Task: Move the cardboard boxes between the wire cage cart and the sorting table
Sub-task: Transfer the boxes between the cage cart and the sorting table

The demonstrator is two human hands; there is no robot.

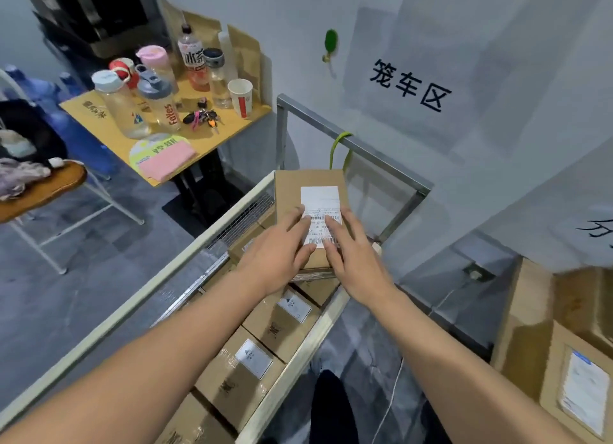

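Note:
A small cardboard box [292,191] with a white shipping label [320,200] lies on top of the stacked boxes in the wire cage cart [185,261]. My left hand [282,248] rests flat on the box's near left part, fingers straight and touching the label. My right hand [351,251] lies flat on its near right part, fingers straight over the barcode. Below, several labelled cardboard boxes [255,357] fill the cart in a row.
A yellow side table [99,112] at the left holds bottles, a paper cup [241,97], keys and a pink cloth. A chair [46,191] stands at far left. More cardboard boxes [570,387] sit at the right. A wall with printed signs is close behind the cart.

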